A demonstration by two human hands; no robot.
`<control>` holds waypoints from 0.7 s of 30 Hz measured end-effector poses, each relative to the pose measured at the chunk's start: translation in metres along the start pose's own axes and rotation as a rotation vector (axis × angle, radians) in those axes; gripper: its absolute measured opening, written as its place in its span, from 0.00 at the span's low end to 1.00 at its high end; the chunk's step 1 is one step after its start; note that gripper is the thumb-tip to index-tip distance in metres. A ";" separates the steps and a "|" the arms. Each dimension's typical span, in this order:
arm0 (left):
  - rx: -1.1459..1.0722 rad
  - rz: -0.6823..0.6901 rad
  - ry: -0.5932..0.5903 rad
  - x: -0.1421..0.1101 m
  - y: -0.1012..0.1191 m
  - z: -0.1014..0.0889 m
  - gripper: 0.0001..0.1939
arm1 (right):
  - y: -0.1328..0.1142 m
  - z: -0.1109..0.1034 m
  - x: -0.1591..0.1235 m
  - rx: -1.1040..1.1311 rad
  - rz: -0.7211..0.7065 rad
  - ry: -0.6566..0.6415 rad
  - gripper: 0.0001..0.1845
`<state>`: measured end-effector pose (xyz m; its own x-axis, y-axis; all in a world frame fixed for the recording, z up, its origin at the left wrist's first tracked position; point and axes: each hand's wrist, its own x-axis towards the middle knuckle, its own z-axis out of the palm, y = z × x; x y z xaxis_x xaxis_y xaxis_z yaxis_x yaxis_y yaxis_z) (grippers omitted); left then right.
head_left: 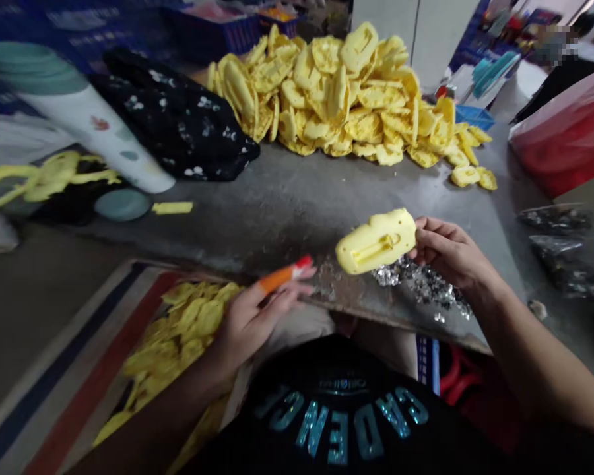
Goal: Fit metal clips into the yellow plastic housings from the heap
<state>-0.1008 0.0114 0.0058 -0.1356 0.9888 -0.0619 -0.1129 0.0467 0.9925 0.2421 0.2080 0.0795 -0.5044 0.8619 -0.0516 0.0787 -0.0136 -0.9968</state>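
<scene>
A big heap of yellow foam pieces [336, 99] sits on the counter [287, 211], and a smaller pile [183, 330] lies below its edge, beside the left hand [257, 323], whose fingers pinch an orange-handled tool [280, 278]. The right hand [450, 254] has its fingers curled around the end of a single foam piece [376, 241], held up just beside the tool's red tip, not touching it, above silver scraps [420, 284].

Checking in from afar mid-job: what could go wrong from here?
The orange-handled tool in the left hand points toward the moulded yellow foam piece in the right hand, so a slip might catch those fingers. Crumpled silver foil scraps on the grey bench lie just below and could cling to the foam.
</scene>
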 end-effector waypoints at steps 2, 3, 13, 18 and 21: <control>-0.183 0.002 -0.117 0.015 0.003 0.031 0.30 | 0.009 0.027 -0.035 0.211 0.105 -0.061 0.24; -0.263 -0.019 -0.169 0.018 0.003 0.045 0.30 | 0.015 0.037 -0.050 0.289 0.135 -0.070 0.23; -0.235 0.224 -0.426 -0.016 0.005 0.086 0.39 | 0.100 0.130 -0.137 0.667 0.231 -0.066 0.29; -0.303 0.008 -0.290 -0.010 0.009 0.089 0.42 | 0.099 0.108 -0.166 0.252 0.073 -0.042 0.18; -0.345 -0.321 -0.402 -0.007 -0.002 0.081 0.42 | 0.097 0.060 -0.190 -0.388 -0.157 0.312 0.04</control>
<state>-0.0197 0.0163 0.0130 0.3318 0.9121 -0.2408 -0.4073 0.3688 0.8355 0.2939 0.0122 -0.0112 -0.2605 0.9493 0.1759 0.3659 0.2656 -0.8919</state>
